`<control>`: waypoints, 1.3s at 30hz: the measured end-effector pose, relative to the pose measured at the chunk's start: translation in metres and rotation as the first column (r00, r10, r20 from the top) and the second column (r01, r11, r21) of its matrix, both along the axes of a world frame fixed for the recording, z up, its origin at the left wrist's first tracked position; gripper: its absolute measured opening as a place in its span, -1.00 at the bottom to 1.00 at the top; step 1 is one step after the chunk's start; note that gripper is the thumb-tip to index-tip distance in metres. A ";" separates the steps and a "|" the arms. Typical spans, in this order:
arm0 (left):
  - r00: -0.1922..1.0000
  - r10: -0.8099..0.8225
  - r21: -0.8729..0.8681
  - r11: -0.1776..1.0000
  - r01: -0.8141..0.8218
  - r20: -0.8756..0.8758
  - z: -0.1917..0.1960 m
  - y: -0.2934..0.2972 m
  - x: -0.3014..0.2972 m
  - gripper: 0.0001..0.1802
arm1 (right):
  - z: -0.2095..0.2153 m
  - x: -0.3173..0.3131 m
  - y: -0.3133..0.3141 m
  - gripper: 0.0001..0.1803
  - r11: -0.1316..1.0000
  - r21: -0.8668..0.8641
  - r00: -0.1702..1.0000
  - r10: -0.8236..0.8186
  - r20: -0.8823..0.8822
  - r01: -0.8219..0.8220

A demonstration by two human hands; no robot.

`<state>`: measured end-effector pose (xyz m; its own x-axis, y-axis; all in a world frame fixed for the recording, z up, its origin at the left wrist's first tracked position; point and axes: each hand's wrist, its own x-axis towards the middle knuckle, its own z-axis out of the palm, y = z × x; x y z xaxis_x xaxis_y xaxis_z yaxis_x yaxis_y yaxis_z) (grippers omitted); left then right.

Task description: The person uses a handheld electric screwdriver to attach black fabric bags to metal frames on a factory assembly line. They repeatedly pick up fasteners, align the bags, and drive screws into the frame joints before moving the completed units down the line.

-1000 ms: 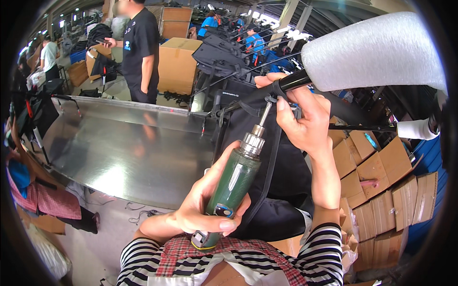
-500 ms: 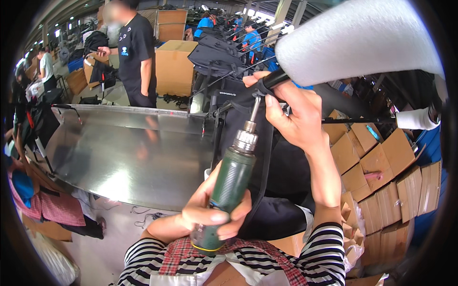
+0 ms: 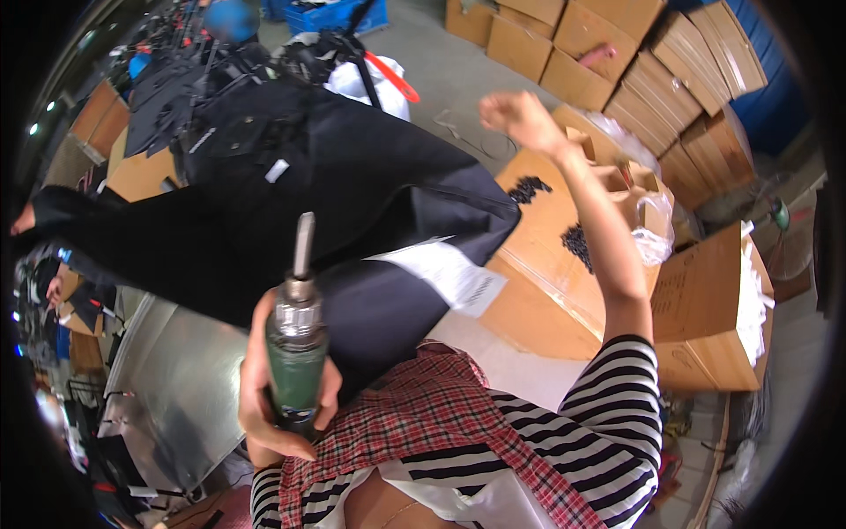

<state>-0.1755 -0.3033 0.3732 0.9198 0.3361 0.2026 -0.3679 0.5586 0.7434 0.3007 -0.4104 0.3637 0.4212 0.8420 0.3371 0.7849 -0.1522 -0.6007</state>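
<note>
Beside the metal desk [image 3: 176,397], left hand [image 3: 282,392] grips the green driver [image 3: 297,353] bit-up while the loosely closed, apparently empty right hand [image 3: 520,115] reaches toward cartons [image 3: 617,44]; its unattended bit could snag the black fabric [image 3: 335,185].

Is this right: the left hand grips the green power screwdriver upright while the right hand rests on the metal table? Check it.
Not quite. The left hand does grip the green power screwdriver upright, but the right hand is not on the metal table: the head view shows it raised, out over the open cardboard boxes.
</note>
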 end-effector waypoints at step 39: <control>0.959 0.273 0.007 0.962 -0.274 -0.074 -0.020 -0.005 0.024 0.58 | -0.309 0.029 -0.078 -0.76 0.706 -0.170 0.710 -0.606 0.359 0.688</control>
<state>-0.1518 -0.3079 0.3529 0.8049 0.5774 0.1367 -0.4514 0.4463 0.7727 0.3300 -0.4881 0.0546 0.8275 0.4628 0.3178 0.5430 -0.8035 -0.2438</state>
